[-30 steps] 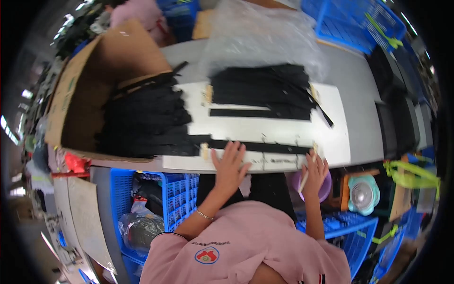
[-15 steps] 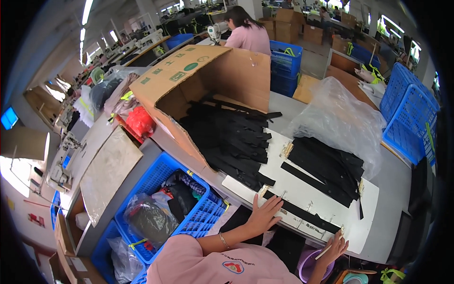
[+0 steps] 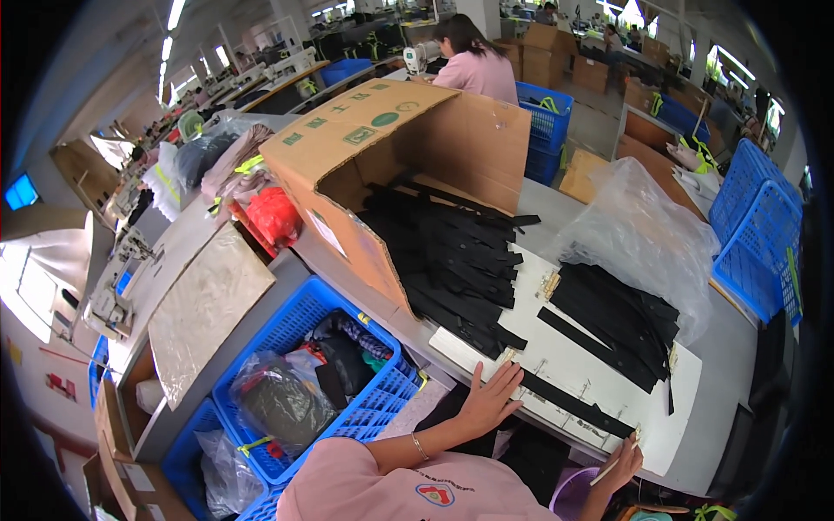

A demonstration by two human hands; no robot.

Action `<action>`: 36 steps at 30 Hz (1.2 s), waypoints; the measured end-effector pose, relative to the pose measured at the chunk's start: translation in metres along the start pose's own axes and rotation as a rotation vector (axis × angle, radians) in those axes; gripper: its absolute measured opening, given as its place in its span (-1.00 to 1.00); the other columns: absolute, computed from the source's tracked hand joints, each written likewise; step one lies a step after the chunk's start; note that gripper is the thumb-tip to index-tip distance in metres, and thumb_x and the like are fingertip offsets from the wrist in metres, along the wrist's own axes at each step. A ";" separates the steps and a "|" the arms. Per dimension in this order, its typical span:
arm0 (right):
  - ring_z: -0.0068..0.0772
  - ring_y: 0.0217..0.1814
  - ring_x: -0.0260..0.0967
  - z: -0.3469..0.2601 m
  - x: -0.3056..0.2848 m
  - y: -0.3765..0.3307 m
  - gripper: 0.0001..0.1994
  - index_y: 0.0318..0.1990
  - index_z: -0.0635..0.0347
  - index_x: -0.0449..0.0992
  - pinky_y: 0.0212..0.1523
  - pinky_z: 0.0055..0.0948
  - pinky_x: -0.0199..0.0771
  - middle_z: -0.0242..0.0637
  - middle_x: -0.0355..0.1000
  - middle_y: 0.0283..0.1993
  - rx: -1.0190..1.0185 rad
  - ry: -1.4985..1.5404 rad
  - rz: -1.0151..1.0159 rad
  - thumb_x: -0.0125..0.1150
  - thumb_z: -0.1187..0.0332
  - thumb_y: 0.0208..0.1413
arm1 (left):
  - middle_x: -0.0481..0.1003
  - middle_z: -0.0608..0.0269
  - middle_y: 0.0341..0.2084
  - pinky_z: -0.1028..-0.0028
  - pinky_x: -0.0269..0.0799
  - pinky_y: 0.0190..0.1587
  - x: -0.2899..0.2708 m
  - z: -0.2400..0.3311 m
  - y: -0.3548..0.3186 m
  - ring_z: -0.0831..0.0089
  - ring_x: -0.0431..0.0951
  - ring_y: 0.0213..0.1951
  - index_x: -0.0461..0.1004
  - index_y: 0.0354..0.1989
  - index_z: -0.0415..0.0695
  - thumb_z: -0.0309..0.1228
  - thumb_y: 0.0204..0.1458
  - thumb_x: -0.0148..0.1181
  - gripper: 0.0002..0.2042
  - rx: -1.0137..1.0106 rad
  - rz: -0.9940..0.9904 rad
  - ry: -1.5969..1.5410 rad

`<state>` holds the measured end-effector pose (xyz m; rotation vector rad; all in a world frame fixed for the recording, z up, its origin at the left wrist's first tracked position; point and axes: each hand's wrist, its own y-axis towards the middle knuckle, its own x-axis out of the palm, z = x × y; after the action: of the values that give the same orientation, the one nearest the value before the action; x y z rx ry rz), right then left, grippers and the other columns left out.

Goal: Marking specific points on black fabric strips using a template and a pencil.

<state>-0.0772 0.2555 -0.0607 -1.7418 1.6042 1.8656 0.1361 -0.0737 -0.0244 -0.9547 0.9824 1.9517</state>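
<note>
A black fabric strip (image 3: 573,403) lies along the near edge of a white board (image 3: 673,453), beside small marks drawn on it. My left hand (image 3: 488,406) rests flat at the strip's left end, fingers stretched out. At the other end, my right hand (image 3: 622,464) has its fingertips by a small brass-coloured piece. A thin pale stick (image 3: 601,475), perhaps a pencil, is held in that hand; its full length is hidden. Farther back on the board lie another black strip (image 3: 584,339) and a stack of black strips (image 3: 617,314).
An open cardboard box (image 3: 347,130) on its side spills many black strips (image 3: 447,260) onto the board. Clear plastic sheeting (image 3: 638,217) lies behind the stack. Blue baskets (image 3: 382,408) stand to my left, another blue basket (image 3: 756,226) far right. A co-worker (image 3: 478,69) sits beyond.
The whole view has shifted a little, moving the scene rightward. My left hand remains at the strip's left end; the fingers of my right hand have drawn closer together near the right end.
</note>
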 end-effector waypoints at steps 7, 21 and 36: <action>0.02 0.22 0.40 -0.008 -0.005 0.005 -0.73 0.08 0.27 0.55 0.23 -0.14 0.37 -0.05 0.55 0.14 -0.044 -0.013 0.011 0.18 0.58 0.24 | 0.09 0.09 0.51 -0.27 -0.30 0.47 0.000 -0.001 -0.001 0.24 0.00 0.56 0.16 0.47 -0.24 -0.06 0.33 0.07 -0.34 0.026 -0.023 0.035; 0.03 -0.06 0.52 0.082 -0.015 -0.028 -0.50 0.41 0.27 0.27 0.17 -0.16 0.48 0.04 0.47 0.20 0.105 -0.236 0.440 0.13 0.57 0.33 | 0.06 0.14 0.53 -0.26 -0.34 0.47 0.018 0.002 0.004 0.27 -0.02 0.57 0.07 0.53 -0.10 0.01 0.32 0.04 -0.29 0.095 0.050 0.007; -0.05 0.25 0.28 0.248 0.055 -0.055 0.33 0.37 0.10 0.09 0.27 0.10 0.31 -0.10 0.24 0.31 1.686 1.401 0.469 0.41 -0.61 -0.52 | 0.11 0.12 0.50 -0.23 -0.32 0.49 0.015 -0.003 -0.003 0.27 0.00 0.55 0.11 0.51 -0.15 0.05 0.34 -0.02 -0.30 0.080 0.073 0.105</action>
<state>-0.2167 0.4308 -0.1926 -1.4279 2.4888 -1.2654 0.1324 -0.0709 -0.0394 -0.9964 1.1616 1.9225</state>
